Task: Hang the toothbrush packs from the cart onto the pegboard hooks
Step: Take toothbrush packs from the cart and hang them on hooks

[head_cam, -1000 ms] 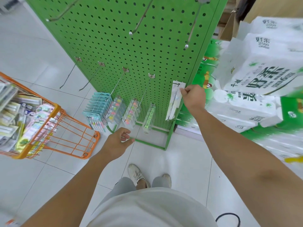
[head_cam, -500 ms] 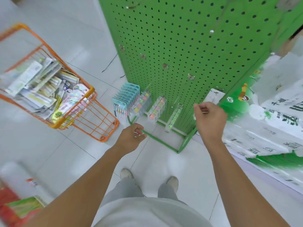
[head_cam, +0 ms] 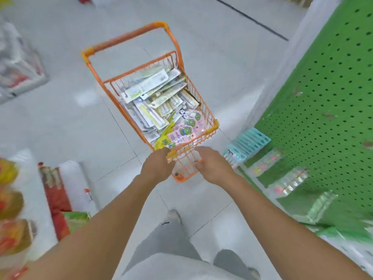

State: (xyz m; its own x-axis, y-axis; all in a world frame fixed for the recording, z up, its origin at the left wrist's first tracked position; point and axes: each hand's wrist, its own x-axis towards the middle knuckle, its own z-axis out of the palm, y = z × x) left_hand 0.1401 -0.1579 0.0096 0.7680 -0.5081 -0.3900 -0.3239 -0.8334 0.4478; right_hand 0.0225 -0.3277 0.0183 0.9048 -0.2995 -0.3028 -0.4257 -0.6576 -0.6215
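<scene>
An orange wire cart (head_cam: 214,127) stands on the floor in front of me, filled with several white and yellow toothbrush packs (head_cam: 157,98), with pink and green packs (head_cam: 185,130) at its near end. My left hand (head_cam: 157,166) is at the cart's near corner, fingers loosely bent, holding nothing that I can see. My right hand (head_cam: 214,166) reaches toward the same end with relaxed fingers and is empty. The green pegboard (head_cam: 323,98) stands at the right. On its low hooks hang teal packs (head_cam: 248,144) and clear packs (head_cam: 290,180). The frame is blurred.
Red and white packages (head_cam: 56,190) and blurred yellow bags (head_cam: 12,199) lie at the left. A stack of goods (head_cam: 18,65) sits at the upper left. Pale tiled floor (head_cam: 60,122) surrounds the cart. My legs and a shoe (head_cam: 173,217) are below.
My view has swung left from the pegboard to the cart. My right hand let go of the white pack hanging on the hook, and both hands moved to the cart's near end.
</scene>
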